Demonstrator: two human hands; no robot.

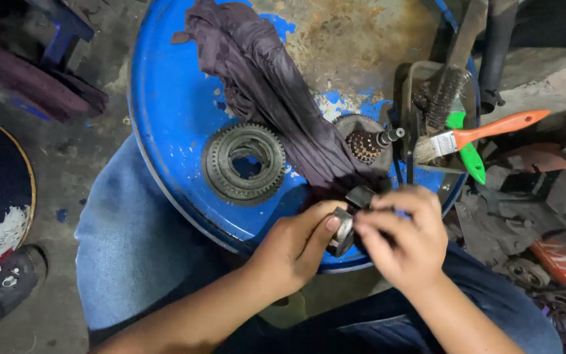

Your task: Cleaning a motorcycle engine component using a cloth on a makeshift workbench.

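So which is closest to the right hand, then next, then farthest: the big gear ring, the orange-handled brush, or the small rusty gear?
From the right hand:
1. Small rusty gear, just above the hand.
2. Orange-handled brush, up and to the right.
3. Big gear ring, off to the left on the blue drum lid.

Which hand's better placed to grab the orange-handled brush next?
Right, probably. The right hand sits just below the orange-handled brush on the drum's right edge. The left hand grips the small metal ring and lies farther over.
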